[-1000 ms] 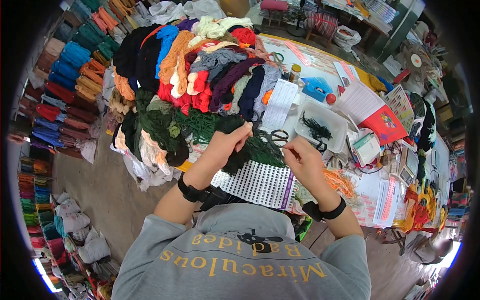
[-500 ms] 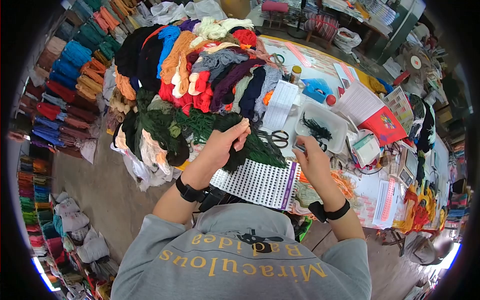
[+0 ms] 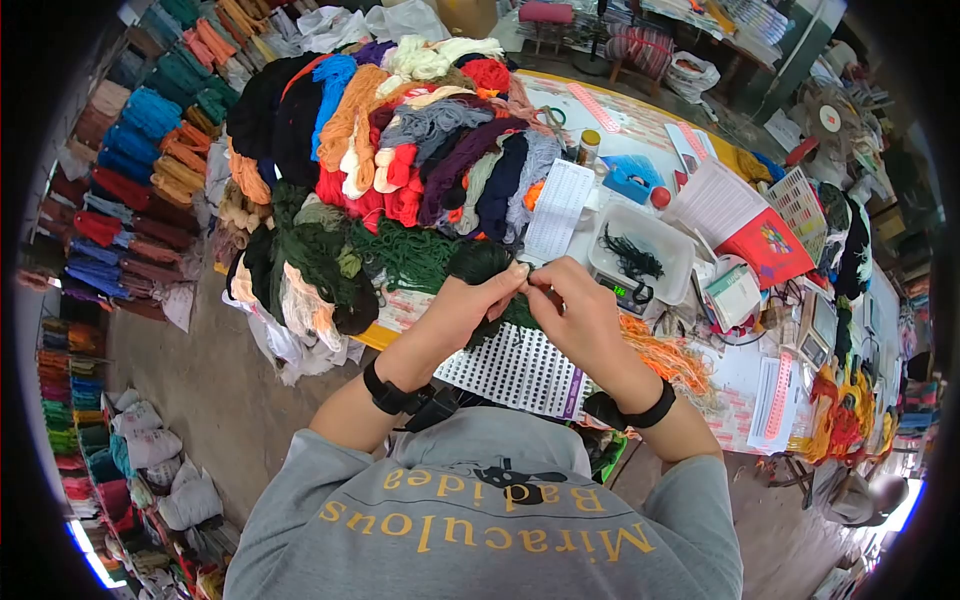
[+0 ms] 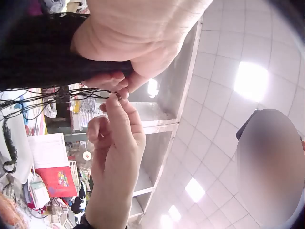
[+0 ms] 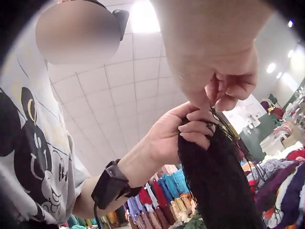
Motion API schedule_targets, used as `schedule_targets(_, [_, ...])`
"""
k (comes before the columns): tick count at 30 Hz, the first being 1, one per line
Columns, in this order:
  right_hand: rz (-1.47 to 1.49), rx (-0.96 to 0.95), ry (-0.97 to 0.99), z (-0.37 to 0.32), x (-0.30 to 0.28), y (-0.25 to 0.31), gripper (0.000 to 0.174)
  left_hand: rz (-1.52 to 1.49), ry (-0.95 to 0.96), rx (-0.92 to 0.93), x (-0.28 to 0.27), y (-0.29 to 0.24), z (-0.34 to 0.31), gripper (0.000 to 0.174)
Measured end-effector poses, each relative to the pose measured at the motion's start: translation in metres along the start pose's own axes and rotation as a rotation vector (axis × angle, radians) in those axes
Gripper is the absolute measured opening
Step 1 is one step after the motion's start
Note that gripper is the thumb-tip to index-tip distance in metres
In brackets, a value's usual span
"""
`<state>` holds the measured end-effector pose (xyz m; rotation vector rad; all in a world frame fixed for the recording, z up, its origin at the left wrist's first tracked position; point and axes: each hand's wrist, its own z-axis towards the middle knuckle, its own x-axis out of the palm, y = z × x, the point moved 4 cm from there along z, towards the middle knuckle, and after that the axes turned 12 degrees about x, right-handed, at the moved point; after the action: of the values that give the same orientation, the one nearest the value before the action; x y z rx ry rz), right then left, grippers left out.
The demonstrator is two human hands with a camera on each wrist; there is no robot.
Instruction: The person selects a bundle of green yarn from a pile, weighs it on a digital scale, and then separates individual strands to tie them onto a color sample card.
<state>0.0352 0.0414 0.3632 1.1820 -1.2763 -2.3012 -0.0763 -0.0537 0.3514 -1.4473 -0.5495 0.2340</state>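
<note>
My left hand (image 3: 463, 312) grips a thick hank of dark yarn (image 5: 214, 176), its fingers curled round the upper end in the right wrist view. Thumb and forefinger of my right hand (image 3: 580, 312) pinch thin dark strands at the top of that hank, and the fingertips of both hands meet there. In the left wrist view the hank (image 4: 38, 52) runs off to the left, with loose strands (image 4: 62, 94) beside it leading to the pinched spot.
A heap of coloured yarn (image 3: 430, 125) covers the table's left part. Dark strands lie in a clear plastic tub (image 3: 675, 262). Beneath my hands is a white dotted sheet (image 3: 505, 372); a small scale with a green display (image 3: 622, 291) and orange threads (image 3: 665, 358) lie to the right.
My right hand has come back from the right to meet my left hand at the yarn. The left hand, still gripping the hank, has shifted slightly right, and the scale's display has come into view.
</note>
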Motion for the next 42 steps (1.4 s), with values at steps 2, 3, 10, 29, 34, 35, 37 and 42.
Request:
schedule_targets(2, [0.000, -0.038, -0.022, 0.000, -0.002, -0.002, 0.008, 0.030, -0.006, -0.003, -0.002, 0.001, 0.000, 0.026])
schedule_targets(3, [0.004, -0.053, -0.024, -0.001, -0.004, -0.002, 0.007, 0.068, -0.022, 0.013, -0.005, 0.002, 0.001, 0.027])
schedule_targets(10, [-0.111, -0.016, 0.031, -0.013, -0.025, -0.013, 0.007, -0.157, -0.327, -0.014, -0.054, 0.007, 0.015, 0.026])
schedule_targets(29, [0.539, 0.413, 0.406, 0.003, 0.003, -0.034, 0.016, -0.568, 0.168, -0.240, -0.025, -0.001, -0.010, 0.027])
schedule_targets(34, [0.388, 0.448, 0.286, -0.007, -0.018, -0.104, 0.013, -0.870, -0.075, 0.115, -0.071, -0.030, -0.005, 0.018])
schedule_targets(35, [0.273, 0.438, 0.246, -0.010, -0.022, -0.127, 0.013, -0.932, -0.130, 0.153, -0.082, -0.036, -0.006, 0.019])
schedule_targets(37, [0.158, 0.429, 0.206, -0.019, -0.028, -0.155, 0.014, -0.931, -0.084, 0.273, -0.102, -0.045, -0.007, 0.020])
schedule_targets(42, [-0.087, 0.438, 0.095, -0.045, -0.046, -0.213, 0.015, -0.978, -0.150, 0.390, -0.146, -0.047, -0.011, 0.024])
